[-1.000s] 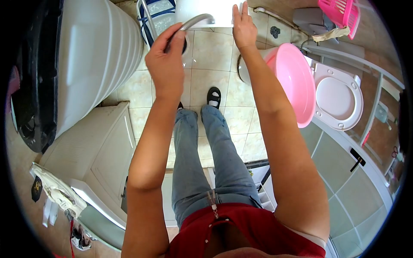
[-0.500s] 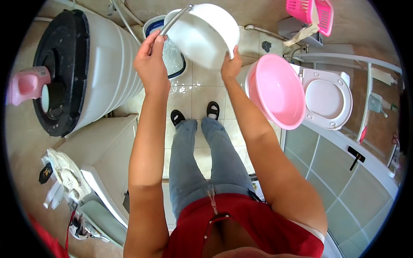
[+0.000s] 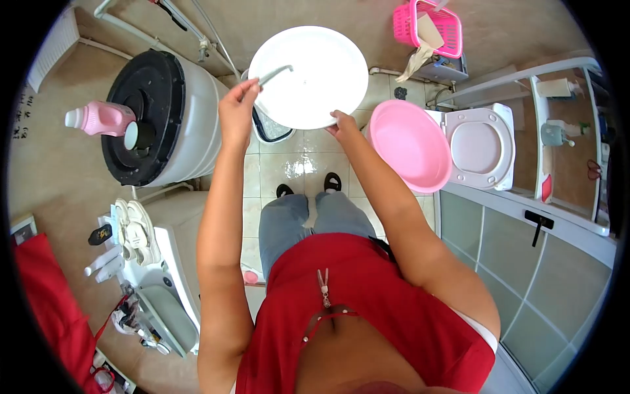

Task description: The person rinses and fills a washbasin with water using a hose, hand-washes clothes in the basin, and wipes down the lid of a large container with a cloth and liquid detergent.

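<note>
The silver hose slants rightward and slightly away from the pinching left hand, its long axis crossing the white basin (open side up); the partly closed right hand grips the near rim, left of the pink tub.

I wear a red top with silver zip pull | faded blue jeans | black open-toed sandals
</note>
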`<state>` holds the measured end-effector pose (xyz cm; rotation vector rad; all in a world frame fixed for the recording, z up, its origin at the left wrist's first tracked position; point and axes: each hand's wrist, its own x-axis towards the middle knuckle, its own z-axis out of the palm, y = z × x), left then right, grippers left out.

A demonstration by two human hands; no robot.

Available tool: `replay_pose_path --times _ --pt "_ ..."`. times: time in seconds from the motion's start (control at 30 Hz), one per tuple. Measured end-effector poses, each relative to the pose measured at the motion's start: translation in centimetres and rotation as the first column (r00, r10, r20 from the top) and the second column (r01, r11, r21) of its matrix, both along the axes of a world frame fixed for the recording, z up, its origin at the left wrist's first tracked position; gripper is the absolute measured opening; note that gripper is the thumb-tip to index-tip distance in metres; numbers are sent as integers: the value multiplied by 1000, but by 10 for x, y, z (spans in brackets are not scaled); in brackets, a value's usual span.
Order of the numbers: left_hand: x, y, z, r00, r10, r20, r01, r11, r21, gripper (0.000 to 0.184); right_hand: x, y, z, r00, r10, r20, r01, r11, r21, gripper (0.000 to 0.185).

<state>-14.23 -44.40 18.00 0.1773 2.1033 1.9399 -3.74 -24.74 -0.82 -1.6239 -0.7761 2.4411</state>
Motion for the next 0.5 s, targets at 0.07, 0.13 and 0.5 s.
replay_pose_path --times 0.07,0.13,0.5 --pt "9 -15 -10 996 -89 -6 88 989 -117 22 17 9 20 1000 22 -12 -22 1000 -1 35" --pt "18 -29 -26 986 -156 -56 131 942 -308 23 34 13 30 998 50 -36 -50 999 -21 34" --pt "40 -27 -41 960 228 164 -132 882 -453 46 77 -8 104 955 277 -110 -266 958 111 33"
